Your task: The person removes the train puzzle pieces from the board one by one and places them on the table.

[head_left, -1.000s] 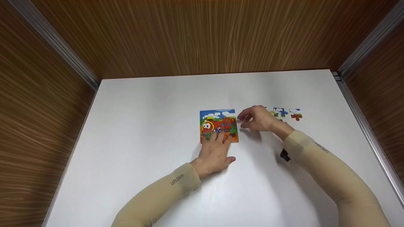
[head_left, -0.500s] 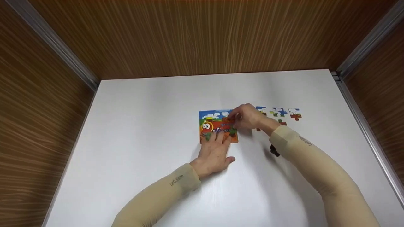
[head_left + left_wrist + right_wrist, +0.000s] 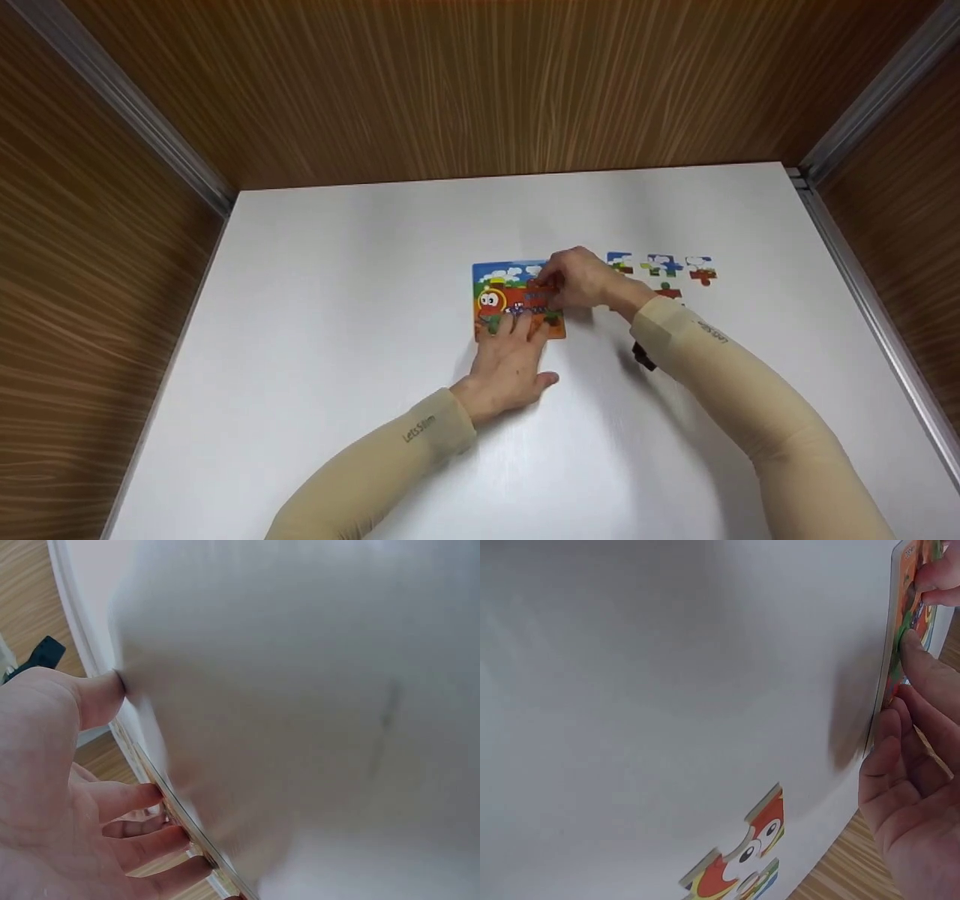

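A square jigsaw puzzle [image 3: 495, 271] with a red cartoon train lies on the white table. My left hand [image 3: 510, 367] rests flat with its fingertips pressed on the puzzle's lower edge, thumb out to the side. Over the puzzle's right side my right hand [image 3: 581, 277] is bent down, thumb and index finger pinching a reddish puzzle piece, mostly hidden by the fingers. In the right wrist view the thumb and index of the right hand [image 3: 919, 765] meet at the puzzle's edge [image 3: 895, 607], the other fingers curled below it.
Several loose puzzle pieces lie right of the puzzle, among them a cloud piece [image 3: 662, 264] and a red-and-blue one [image 3: 701, 270]. In the right wrist view a piece with eyes [image 3: 742, 855] lies on the table [image 3: 667, 690]. Wood-grain walls [image 3: 480, 90] enclose the table.
My right hand has moved left from beside the puzzle onto its right side, uncovering more of the loose pieces. My left hand has stayed in place.
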{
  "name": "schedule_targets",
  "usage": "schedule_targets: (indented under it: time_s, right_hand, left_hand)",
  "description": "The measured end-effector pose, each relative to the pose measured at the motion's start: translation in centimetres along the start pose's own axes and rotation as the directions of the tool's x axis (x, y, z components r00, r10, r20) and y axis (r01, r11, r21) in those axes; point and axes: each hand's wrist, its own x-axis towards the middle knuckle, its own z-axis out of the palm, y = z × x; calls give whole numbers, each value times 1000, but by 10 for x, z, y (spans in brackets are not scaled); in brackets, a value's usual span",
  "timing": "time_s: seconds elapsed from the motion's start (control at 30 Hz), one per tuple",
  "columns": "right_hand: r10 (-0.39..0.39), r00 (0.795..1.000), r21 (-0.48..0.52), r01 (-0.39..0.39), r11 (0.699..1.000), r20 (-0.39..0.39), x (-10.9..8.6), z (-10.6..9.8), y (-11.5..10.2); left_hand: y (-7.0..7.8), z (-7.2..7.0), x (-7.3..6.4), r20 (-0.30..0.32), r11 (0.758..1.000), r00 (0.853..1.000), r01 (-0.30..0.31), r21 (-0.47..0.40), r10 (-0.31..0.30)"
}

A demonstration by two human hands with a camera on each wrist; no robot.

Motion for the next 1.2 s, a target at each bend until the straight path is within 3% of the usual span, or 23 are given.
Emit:
schedule_targets:
  time_s: [0.37, 0.8, 1.2]
  right_hand:
    - [7, 1000, 21, -7, 1000, -30, 0, 5, 1]
    - [35, 998, 273, -18, 962, -57, -9, 5, 11]
    - [34, 989, 258, 4, 966, -143, -18, 3, 18]
  left_hand:
    - [0, -3, -2, -22, 1000, 1000, 1, 17, 0]
    - [0, -2, -1, -4, 1000, 1000, 0, 6, 0]
    - [1, -2, -2, -20, 1000, 1000, 8, -3, -8]
